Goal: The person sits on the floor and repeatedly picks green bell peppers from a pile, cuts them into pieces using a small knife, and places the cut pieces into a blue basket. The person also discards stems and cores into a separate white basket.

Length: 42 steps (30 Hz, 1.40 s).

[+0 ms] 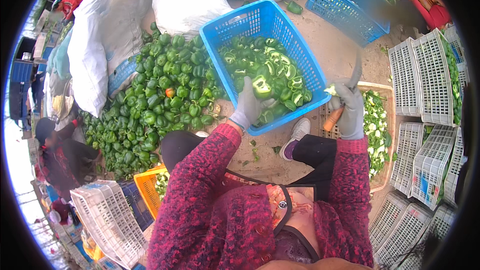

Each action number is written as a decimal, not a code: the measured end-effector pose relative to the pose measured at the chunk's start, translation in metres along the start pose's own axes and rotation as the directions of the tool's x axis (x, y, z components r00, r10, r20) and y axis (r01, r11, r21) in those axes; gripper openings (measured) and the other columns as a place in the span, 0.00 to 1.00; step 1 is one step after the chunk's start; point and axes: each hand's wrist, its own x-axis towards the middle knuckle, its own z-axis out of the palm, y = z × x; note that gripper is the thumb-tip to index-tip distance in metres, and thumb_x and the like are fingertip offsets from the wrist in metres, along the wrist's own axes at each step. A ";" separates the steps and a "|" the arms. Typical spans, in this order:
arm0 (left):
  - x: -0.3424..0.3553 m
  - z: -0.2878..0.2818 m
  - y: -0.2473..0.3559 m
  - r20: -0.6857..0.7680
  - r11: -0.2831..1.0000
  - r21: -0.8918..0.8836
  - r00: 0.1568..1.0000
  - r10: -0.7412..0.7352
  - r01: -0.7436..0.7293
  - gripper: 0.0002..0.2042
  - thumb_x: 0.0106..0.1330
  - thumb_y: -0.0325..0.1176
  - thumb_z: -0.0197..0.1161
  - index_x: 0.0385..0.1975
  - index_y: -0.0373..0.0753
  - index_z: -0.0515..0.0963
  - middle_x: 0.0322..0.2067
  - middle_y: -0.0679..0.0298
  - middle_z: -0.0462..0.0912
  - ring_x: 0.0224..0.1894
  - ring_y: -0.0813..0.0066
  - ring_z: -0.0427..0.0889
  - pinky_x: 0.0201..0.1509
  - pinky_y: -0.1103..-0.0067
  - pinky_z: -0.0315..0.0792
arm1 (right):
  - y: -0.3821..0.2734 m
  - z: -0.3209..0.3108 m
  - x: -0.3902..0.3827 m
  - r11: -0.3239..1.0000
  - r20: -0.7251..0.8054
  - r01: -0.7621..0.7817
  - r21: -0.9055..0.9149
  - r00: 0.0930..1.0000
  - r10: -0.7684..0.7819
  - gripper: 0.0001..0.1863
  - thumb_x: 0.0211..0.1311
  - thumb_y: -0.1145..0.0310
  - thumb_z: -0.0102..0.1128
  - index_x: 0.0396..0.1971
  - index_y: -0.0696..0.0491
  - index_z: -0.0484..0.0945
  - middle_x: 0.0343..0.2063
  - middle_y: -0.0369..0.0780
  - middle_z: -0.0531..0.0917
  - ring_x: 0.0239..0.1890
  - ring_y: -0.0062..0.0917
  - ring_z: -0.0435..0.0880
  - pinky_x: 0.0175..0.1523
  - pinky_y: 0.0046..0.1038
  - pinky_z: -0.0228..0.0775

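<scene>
My left hand, in a grey glove, reaches over the near edge of a blue crate. A cut green bell pepper, its pale inside facing up, sits between the thumb and fingers of that hand. Cut green peppers lie in the crate below. To the right of the crate, my gloved right hand is closed on a knife with a wooden handle, its blade pointing up and away. A pale pepper core shows at the right fingertips.
Whole green peppers form a large pile at left. A tan crate of pepper cores stands at right, near stacked white crates. An orange crate is at lower left. Another person crouches beyond the pile; white sacks lie behind.
</scene>
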 end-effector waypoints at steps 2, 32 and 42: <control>0.004 -0.020 -0.001 -0.105 0.991 0.085 0.989 0.108 -0.099 0.32 0.80 0.59 0.44 0.67 0.37 0.66 0.58 0.57 0.76 0.47 0.71 0.84 0.41 0.73 0.81 | -0.023 -0.078 -0.012 0.922 -0.287 0.067 -0.382 0.940 -0.187 0.10 0.69 0.62 0.64 0.36 0.54 0.81 0.17 0.28 0.68 0.17 0.11 0.65 0.23 0.17 0.54; 0.088 -0.312 0.137 -0.748 0.909 -0.028 0.612 0.257 -0.416 0.18 0.64 0.55 0.61 0.43 0.48 0.79 0.38 0.69 0.84 0.35 0.70 0.83 0.31 0.79 0.70 | 0.022 0.129 0.016 0.784 0.352 -0.125 -0.608 0.843 0.406 0.27 0.72 0.66 0.55 0.66 0.62 0.70 0.31 0.34 0.75 0.29 0.16 0.74 0.37 0.21 0.70; -0.037 -0.026 0.061 0.337 0.942 -0.250 0.892 0.301 -0.224 0.23 0.81 0.43 0.50 0.72 0.47 0.63 0.60 0.62 0.77 0.56 0.63 0.82 0.53 0.67 0.81 | 0.024 0.133 -0.035 0.682 0.380 0.329 -0.654 0.922 -0.080 0.20 0.66 0.59 0.64 0.52 0.55 0.76 0.36 0.47 0.85 0.40 0.41 0.87 0.44 0.40 0.78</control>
